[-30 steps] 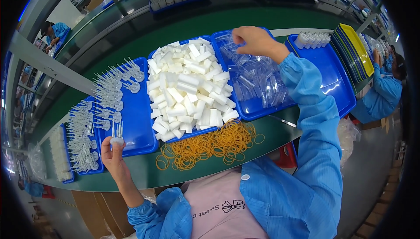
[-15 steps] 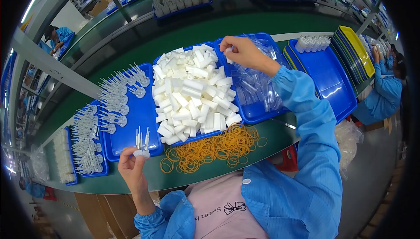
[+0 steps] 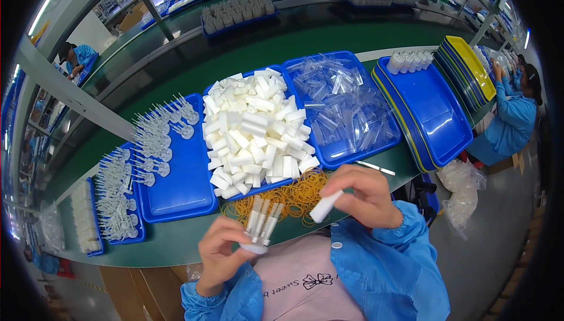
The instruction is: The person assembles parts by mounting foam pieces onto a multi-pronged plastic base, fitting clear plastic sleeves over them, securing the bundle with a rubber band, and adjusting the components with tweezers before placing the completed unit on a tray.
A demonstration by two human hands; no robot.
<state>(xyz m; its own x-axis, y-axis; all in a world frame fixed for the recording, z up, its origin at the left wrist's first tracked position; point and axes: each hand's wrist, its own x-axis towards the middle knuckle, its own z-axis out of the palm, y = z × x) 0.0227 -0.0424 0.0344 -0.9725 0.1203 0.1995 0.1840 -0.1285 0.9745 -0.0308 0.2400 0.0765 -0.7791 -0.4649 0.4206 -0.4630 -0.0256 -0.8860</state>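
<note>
My left hand [image 3: 220, 255] pinches the round white base of a pronged plastic part [image 3: 254, 249] between thumb and fingers. Its several upright prongs point away from me; motion blur makes them look wide. Close by on the right, my right hand [image 3: 369, 196] grips a white foam block [image 3: 325, 207] by one end, apart from the pronged part. Beyond both hands a blue tray [image 3: 207, 80] is heaped with similar white foam blocks [image 3: 249, 127]. Orange rubber bands [image 3: 294, 195] lie loose on the table between that tray and my hands.
Right of the foam stands a blue tray of clear plastic pieces [image 3: 346, 103], then stacked trays [image 3: 432, 115] with white parts on top. At left, trays hold many pronged parts [image 3: 154, 136]. A thin pen-like tool [image 3: 376, 168] lies near the table edge. Co-workers sit at both sides.
My right hand has come back from over the clear pieces toward me, holding a white foam block. My left hand has moved right with the pronged part, bringing the hands closer together.
</note>
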